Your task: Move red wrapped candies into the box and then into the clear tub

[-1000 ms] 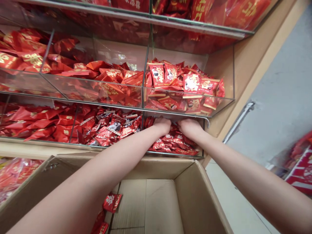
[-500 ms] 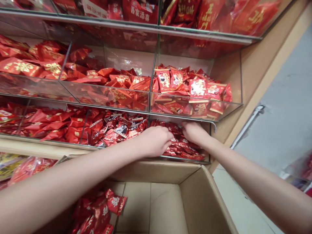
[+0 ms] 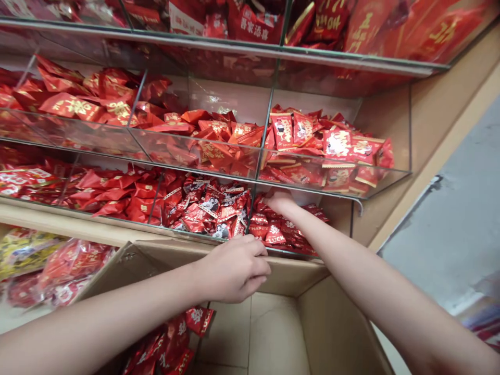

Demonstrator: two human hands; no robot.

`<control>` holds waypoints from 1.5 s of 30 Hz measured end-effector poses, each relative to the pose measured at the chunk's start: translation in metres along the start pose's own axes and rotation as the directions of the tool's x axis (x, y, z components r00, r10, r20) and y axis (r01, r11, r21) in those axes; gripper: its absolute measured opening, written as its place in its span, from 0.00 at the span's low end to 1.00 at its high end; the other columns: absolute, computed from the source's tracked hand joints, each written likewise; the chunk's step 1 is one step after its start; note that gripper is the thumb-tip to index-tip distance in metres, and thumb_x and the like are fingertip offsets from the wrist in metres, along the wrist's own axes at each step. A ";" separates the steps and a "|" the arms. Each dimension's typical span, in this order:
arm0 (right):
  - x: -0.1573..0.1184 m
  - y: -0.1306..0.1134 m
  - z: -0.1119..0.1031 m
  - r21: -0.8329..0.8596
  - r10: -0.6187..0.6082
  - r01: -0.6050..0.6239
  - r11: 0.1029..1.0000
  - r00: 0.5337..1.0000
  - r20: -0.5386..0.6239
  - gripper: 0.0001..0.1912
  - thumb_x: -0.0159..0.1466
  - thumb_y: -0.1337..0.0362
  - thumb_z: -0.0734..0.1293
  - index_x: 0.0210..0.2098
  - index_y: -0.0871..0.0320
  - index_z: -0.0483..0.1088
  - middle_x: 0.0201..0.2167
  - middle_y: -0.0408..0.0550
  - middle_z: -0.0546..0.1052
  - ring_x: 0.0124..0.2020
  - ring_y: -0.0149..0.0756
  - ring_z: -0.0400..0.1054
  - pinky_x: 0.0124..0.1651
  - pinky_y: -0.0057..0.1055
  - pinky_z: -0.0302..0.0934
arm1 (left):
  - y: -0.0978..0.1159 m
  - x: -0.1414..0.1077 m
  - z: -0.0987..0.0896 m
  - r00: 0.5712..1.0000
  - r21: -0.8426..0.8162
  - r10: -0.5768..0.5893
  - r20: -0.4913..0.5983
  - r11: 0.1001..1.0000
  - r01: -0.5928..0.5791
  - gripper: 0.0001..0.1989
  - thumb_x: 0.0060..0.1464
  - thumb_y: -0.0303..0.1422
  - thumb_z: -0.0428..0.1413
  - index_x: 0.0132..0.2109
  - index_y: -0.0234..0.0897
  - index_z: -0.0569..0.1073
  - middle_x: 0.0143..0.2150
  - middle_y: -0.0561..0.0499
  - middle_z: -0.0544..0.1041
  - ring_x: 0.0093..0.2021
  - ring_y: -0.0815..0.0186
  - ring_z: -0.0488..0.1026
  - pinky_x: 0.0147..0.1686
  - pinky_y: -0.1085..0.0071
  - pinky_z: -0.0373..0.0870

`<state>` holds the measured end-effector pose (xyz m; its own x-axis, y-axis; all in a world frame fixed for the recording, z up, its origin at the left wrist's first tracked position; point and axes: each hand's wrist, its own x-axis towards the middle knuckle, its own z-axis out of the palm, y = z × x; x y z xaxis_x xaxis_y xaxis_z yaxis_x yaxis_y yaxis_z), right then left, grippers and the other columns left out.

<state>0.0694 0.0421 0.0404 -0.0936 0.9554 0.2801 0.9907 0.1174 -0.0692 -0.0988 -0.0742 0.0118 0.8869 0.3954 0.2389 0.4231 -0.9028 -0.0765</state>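
Observation:
My left hand (image 3: 239, 268) is over the far rim of a cardboard box (image 3: 156, 247), below the shelf edge. Its fingers are loosely bent and a little apart, with nothing visible in them. My right hand (image 3: 280, 202) reaches into the lower right shelf compartment, at the back left of a heap of small red wrapped candies (image 3: 275, 234) printed "LUCK" and "HAPPY". Its fingertips are hidden by the hand and the candies, so I cannot see whether it holds any. Similar red candies (image 3: 172, 341) lie inside the box at the left, partly behind my left forearm.
Clear dividers split the shelves into compartments of red candies (image 3: 213, 208). A clear front panel (image 3: 195, 153) edges the shelf above my hands. Bagged packets (image 3: 74, 265) sit at lower left. The wooden side panel (image 3: 433, 156) stands at right.
My left hand has drawn back from the candy heap, down over the box rim. My right hand has moved left across the compartment. The view has shifted a little.

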 end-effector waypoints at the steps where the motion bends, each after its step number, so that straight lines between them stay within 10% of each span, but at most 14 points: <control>1: -0.003 0.005 -0.001 0.028 0.022 -0.022 0.999 1.000 -0.012 0.16 0.61 0.61 0.56 0.41 0.59 0.71 0.40 0.50 0.75 0.38 0.38 0.69 0.37 0.27 0.61 | -0.001 0.000 0.000 1.000 -0.022 -0.006 -0.007 1.000 0.006 0.10 0.52 0.31 0.48 0.38 0.42 0.74 0.40 0.50 0.71 0.39 0.64 0.65 0.40 0.69 0.61; 11: -0.037 0.079 0.004 0.407 0.140 -0.018 0.913 0.952 -0.272 0.10 0.56 0.67 0.62 0.36 0.61 0.70 0.36 0.50 0.76 0.39 0.39 0.69 0.45 0.33 0.60 | -0.001 -0.002 0.006 0.992 -0.247 -0.091 -0.086 0.967 0.067 0.09 0.49 0.33 0.52 0.34 0.39 0.76 0.40 0.49 0.73 0.39 0.65 0.69 0.40 0.68 0.64; 18: -0.032 0.106 0.010 0.188 0.305 -0.257 0.948 0.902 -0.305 0.13 0.58 0.62 0.60 0.38 0.59 0.71 0.41 0.52 0.74 0.42 0.41 0.68 0.44 0.33 0.61 | 0.000 -0.003 0.009 0.991 -0.190 -0.068 -0.117 0.981 0.045 0.09 0.50 0.33 0.51 0.34 0.39 0.76 0.41 0.49 0.73 0.40 0.65 0.68 0.40 0.68 0.64; 27: -0.041 0.077 -0.005 -0.054 0.234 -0.244 0.968 0.961 -0.147 0.14 0.58 0.63 0.58 0.36 0.62 0.72 0.38 0.58 0.75 0.39 0.47 0.69 0.40 0.36 0.60 | 0.001 -0.003 0.008 0.990 -0.159 -0.046 -0.131 0.987 0.025 0.08 0.49 0.30 0.51 0.33 0.39 0.75 0.40 0.50 0.73 0.38 0.65 0.68 0.38 0.68 0.63; 35: -0.024 0.038 0.006 -0.101 -0.362 0.361 0.927 0.932 0.007 0.18 0.55 0.60 0.65 0.44 0.58 0.68 0.42 0.51 0.74 0.45 0.40 0.65 0.47 0.31 0.55 | 0.002 -0.003 0.008 0.992 -0.136 -0.044 -0.119 0.990 0.028 0.08 0.49 0.30 0.50 0.32 0.40 0.75 0.39 0.51 0.73 0.38 0.65 0.68 0.38 0.69 0.63; 45: 0.004 0.028 0.005 -0.195 -0.258 0.299 0.934 0.943 0.212 0.19 0.59 0.63 0.56 0.45 0.63 0.69 0.43 0.59 0.73 0.42 0.45 0.67 0.43 0.33 0.57 | 0.001 -0.004 0.010 0.994 -0.116 -0.036 -0.107 0.993 0.023 0.08 0.50 0.30 0.49 0.32 0.40 0.73 0.41 0.51 0.73 0.39 0.64 0.68 0.39 0.68 0.62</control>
<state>0.0963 0.0509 0.0344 -0.3644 0.9279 0.0788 0.9166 0.3425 0.2063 -0.0999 -0.0750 0.0015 0.8463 0.4070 0.3438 0.4193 -0.9069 0.0415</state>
